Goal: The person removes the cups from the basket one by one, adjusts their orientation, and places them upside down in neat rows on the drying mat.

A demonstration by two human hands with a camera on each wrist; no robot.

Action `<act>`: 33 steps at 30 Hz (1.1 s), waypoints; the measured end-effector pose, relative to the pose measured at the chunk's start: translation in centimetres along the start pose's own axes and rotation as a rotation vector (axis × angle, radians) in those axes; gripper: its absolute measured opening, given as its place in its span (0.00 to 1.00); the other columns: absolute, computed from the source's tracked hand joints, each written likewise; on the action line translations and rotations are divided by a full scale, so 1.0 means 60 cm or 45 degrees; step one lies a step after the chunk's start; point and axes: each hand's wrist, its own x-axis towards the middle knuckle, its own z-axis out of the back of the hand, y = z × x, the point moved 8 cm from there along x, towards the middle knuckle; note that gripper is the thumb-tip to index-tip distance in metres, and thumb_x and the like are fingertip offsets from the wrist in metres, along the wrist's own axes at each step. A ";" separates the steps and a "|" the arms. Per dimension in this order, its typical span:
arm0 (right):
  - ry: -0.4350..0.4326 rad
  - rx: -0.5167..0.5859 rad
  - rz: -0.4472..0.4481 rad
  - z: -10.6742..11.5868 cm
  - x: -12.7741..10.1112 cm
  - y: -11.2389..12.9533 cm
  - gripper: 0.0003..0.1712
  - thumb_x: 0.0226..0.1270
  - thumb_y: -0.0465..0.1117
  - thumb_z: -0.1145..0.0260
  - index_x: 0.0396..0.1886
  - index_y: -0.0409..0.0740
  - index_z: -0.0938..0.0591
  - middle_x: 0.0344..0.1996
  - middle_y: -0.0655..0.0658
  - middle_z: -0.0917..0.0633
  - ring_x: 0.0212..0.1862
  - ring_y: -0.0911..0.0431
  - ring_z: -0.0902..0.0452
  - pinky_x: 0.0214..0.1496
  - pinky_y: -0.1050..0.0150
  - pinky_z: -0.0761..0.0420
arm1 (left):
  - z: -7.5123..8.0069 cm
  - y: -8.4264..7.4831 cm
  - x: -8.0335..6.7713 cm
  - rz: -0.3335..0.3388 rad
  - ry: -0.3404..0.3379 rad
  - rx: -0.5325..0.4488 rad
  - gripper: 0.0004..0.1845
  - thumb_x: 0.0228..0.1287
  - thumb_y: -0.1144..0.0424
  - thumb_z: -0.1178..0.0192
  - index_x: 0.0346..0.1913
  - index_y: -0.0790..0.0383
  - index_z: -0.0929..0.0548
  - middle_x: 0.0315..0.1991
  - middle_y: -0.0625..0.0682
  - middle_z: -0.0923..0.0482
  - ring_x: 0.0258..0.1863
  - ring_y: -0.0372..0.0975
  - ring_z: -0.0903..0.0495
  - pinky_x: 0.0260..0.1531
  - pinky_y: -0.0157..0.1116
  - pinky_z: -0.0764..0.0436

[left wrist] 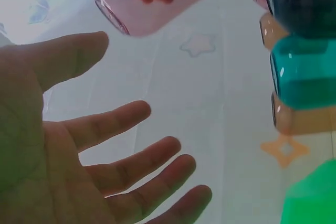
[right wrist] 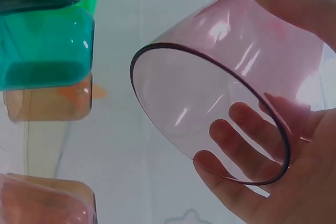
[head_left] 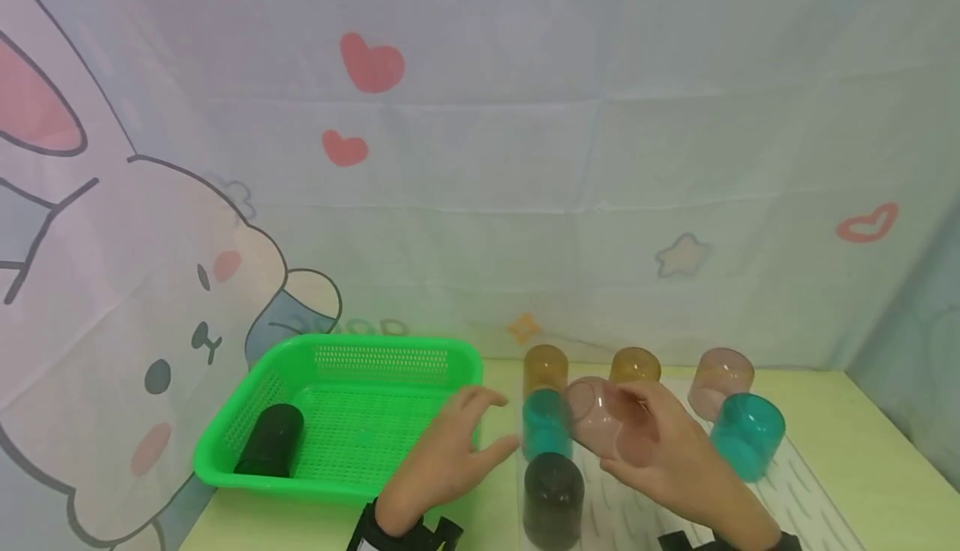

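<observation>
My right hand [head_left: 678,463] grips a clear pink cup [head_left: 590,413], tilted and held up over the row of cups. In the right wrist view, the open rim of this pink cup [right wrist: 226,32] faces the camera, with the thumb on one side and the fingers on the other. Between the green basket [head_left: 337,493] and the cups, my left hand [head_left: 442,459] is raised with its fingers spread, touching nothing. Nearest to it stand a teal cup [head_left: 546,426] and a dark grey cup [head_left: 553,501]. A black cup [head_left: 273,443] lies inside the basket at its left end.
Two amber cups [head_left: 545,365] [head_left: 635,363], another pink cup [head_left: 722,380] and a second teal cup [head_left: 747,434] stand on a white mat with grey strokes [head_left: 615,518]. The yellow table [head_left: 810,401] meets a printed curtain [head_left: 480,159] behind.
</observation>
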 end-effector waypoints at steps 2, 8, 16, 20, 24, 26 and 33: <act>0.019 0.041 -0.076 0.001 -0.002 -0.011 0.44 0.39 0.42 0.18 0.55 0.37 0.31 0.47 0.46 0.25 0.46 0.54 0.27 0.41 0.58 0.20 | 0.002 0.004 -0.004 0.036 0.013 0.079 0.25 0.69 0.43 0.49 0.61 0.52 0.28 0.61 0.52 0.33 0.60 0.46 0.31 0.54 0.43 0.29; 0.091 0.145 -0.249 0.002 -0.010 -0.038 0.45 0.45 0.44 0.21 0.59 0.38 0.35 0.50 0.42 0.28 0.49 0.49 0.28 0.44 0.59 0.22 | 0.010 0.012 -0.007 0.045 0.010 0.240 0.21 0.68 0.48 0.45 0.59 0.55 0.26 0.58 0.55 0.30 0.58 0.49 0.30 0.50 0.45 0.26; 0.182 0.229 -0.434 -0.003 -0.033 -0.072 0.45 0.50 0.48 0.23 0.62 0.37 0.36 0.52 0.42 0.28 0.51 0.50 0.31 0.46 0.56 0.24 | 0.014 0.031 -0.009 0.110 0.075 0.286 0.22 0.68 0.50 0.44 0.60 0.56 0.26 0.58 0.57 0.30 0.57 0.51 0.30 0.50 0.47 0.26; 0.202 0.231 -0.500 -0.005 -0.051 -0.092 0.44 0.50 0.48 0.23 0.61 0.37 0.35 0.53 0.42 0.26 0.52 0.52 0.30 0.48 0.57 0.23 | 0.018 0.036 -0.012 0.112 0.085 0.277 0.21 0.67 0.50 0.43 0.58 0.57 0.25 0.57 0.58 0.29 0.56 0.51 0.29 0.48 0.47 0.25; 0.294 0.258 -0.542 -0.013 -0.070 -0.115 0.43 0.52 0.48 0.25 0.64 0.39 0.35 0.54 0.42 0.25 0.52 0.52 0.28 0.46 0.63 0.23 | 0.020 0.042 -0.013 0.115 0.076 0.276 0.21 0.67 0.50 0.43 0.58 0.57 0.25 0.56 0.57 0.29 0.55 0.51 0.28 0.47 0.47 0.25; 0.389 0.310 -0.583 -0.021 -0.080 -0.129 0.43 0.53 0.48 0.26 0.65 0.39 0.35 0.55 0.41 0.25 0.53 0.49 0.28 0.47 0.61 0.22 | 0.022 0.044 -0.013 0.121 0.070 0.276 0.20 0.68 0.51 0.43 0.58 0.57 0.24 0.56 0.57 0.29 0.55 0.50 0.28 0.47 0.46 0.25; 0.665 0.435 -0.661 -0.042 -0.108 -0.159 0.46 0.53 0.47 0.27 0.68 0.39 0.39 0.56 0.39 0.27 0.54 0.45 0.29 0.49 0.58 0.22 | 0.026 0.042 -0.015 0.126 0.067 0.277 0.20 0.68 0.50 0.44 0.58 0.57 0.25 0.57 0.57 0.29 0.56 0.51 0.29 0.49 0.46 0.26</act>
